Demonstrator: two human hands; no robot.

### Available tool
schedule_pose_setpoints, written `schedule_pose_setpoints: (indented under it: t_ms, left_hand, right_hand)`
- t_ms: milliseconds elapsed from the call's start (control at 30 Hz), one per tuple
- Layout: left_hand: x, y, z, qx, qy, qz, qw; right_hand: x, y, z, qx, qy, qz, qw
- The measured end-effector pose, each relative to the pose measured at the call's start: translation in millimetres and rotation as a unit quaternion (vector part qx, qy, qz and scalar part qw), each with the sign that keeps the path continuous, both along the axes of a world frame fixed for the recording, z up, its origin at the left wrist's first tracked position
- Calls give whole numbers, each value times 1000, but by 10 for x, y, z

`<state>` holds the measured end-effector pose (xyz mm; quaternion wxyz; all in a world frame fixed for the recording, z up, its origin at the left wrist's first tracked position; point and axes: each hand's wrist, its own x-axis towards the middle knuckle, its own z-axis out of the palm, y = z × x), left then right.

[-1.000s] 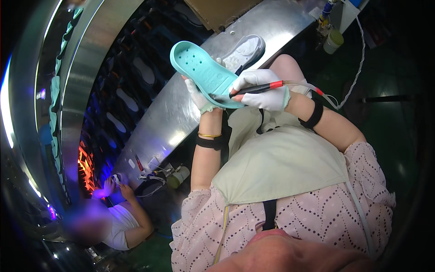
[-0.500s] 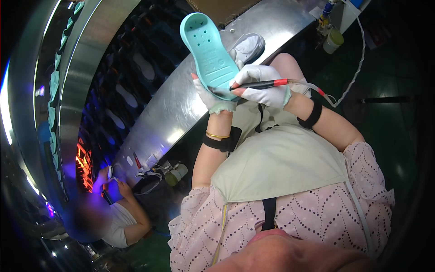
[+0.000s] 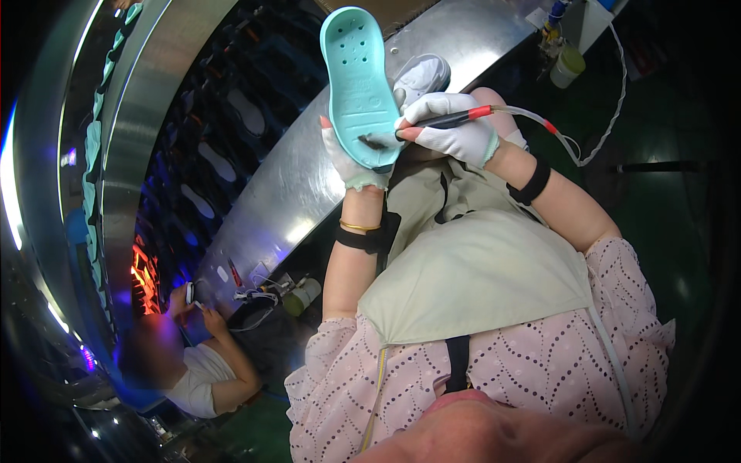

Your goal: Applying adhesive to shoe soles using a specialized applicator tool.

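Note:
My left hand (image 3: 344, 160), in a white glove with bare fingertips, grips a turquoise shoe sole (image 3: 361, 92) from underneath near its lower end. The sole is tilted with its recessed side showing; a group of small holes lies at its far end. My right hand (image 3: 455, 137), gloved the same way, pinches a glue brush (image 3: 446, 121) with a black handle and a red band, from which a clear tube runs off to the right. Its dark, blurred bristles lie over the lower part of the sole and appear to touch it.
A white shoe upper (image 3: 422, 79) lies on the metal bench (image 3: 301, 147) behind the sole. A conveyor with several turquoise soles (image 3: 93, 147) runs at far left. Another person (image 3: 202, 378) works at lower left. A lidded pot (image 3: 567, 68) stands at upper right.
The sole and my left hand have shifted slightly up and left, and the sole stands more upright. The brush has swung to a steeper angle, its bristles more visible on the sole.

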<state>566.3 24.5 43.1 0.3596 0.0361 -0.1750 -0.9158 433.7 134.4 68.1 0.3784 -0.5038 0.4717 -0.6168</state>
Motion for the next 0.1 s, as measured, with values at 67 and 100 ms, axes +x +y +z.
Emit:
schedule_pose_setpoints:
  t_ms: [67,100]
  left_hand:
    - [7,-64,13,-8,67,-115,991]
    - [15,-82,34,-50,-22,-68,996]
  right_hand:
    - [-34,31,0,-57,84,-3,995]
    - [-12,55,11,-80,129,10,988]
